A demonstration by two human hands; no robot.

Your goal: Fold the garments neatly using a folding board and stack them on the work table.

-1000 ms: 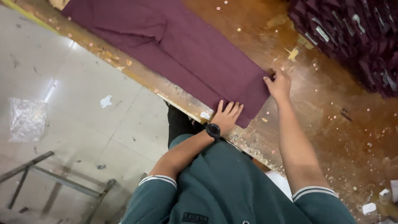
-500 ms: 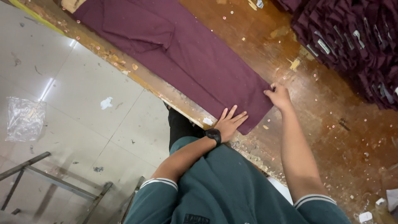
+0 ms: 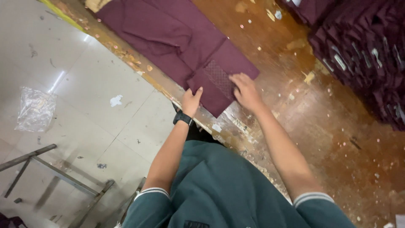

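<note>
Near end of the maroon garment now doubled back on itself

Half a second ago the cloth lay flat to the edge; now the left hand (image 3: 192, 101) pinches the folded corner, fingers closed on it, while the right hand (image 3: 246, 90) lies spread flat on the turned-over flap. The maroon garment (image 3: 181, 46) stretches away along the bench (image 3: 320, 126); beyond it, a stack of maroon garments (image 3: 363, 55).
</note>
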